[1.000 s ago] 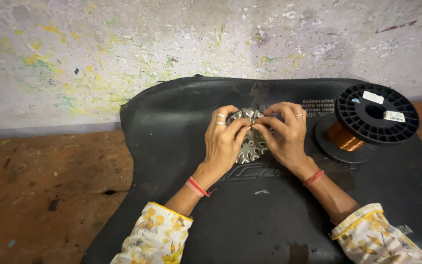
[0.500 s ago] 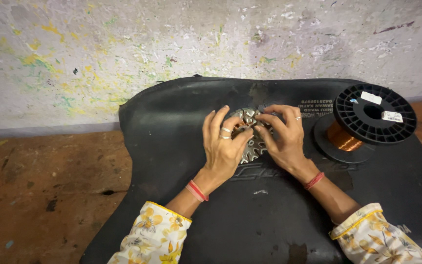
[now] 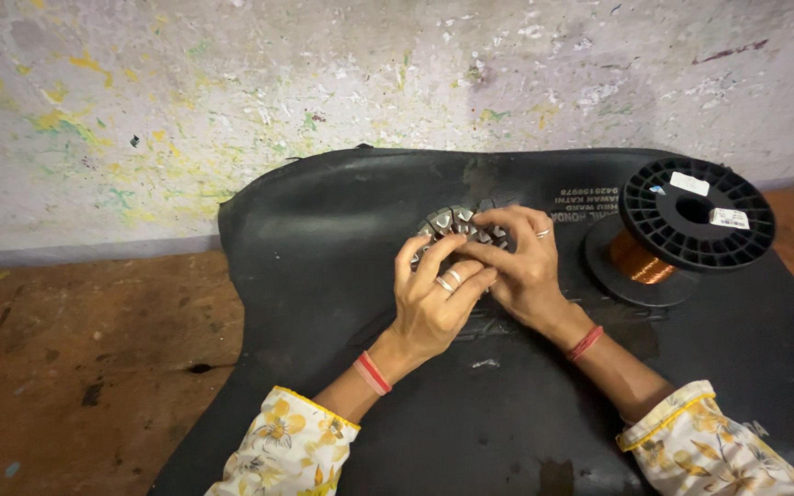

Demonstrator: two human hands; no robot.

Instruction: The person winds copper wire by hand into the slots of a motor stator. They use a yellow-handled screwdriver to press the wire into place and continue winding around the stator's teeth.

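Observation:
A round grey metal stator core [image 3: 452, 223] with toothed slots lies on a black rubber mat [image 3: 323, 303]. My left hand [image 3: 434, 298] rests on its near side, fingers curled over the teeth. My right hand [image 3: 521, 266] covers its right part, fingertips pinching at the slots beside the left fingers. Most of the core is hidden under both hands. A black plastic spool [image 3: 696, 220] wound with copper wire [image 3: 638, 262] stands on the mat just right of my right hand.
The mat lies on a reddish-brown floor [image 3: 75, 367] against a paint-spattered pale wall [image 3: 232, 92]. Floral sleeves cover both forearms, and a red thread circles each wrist.
My left hand has slid rightward over the core, closer to the right hand. The far teeth of the core now show above the fingers.

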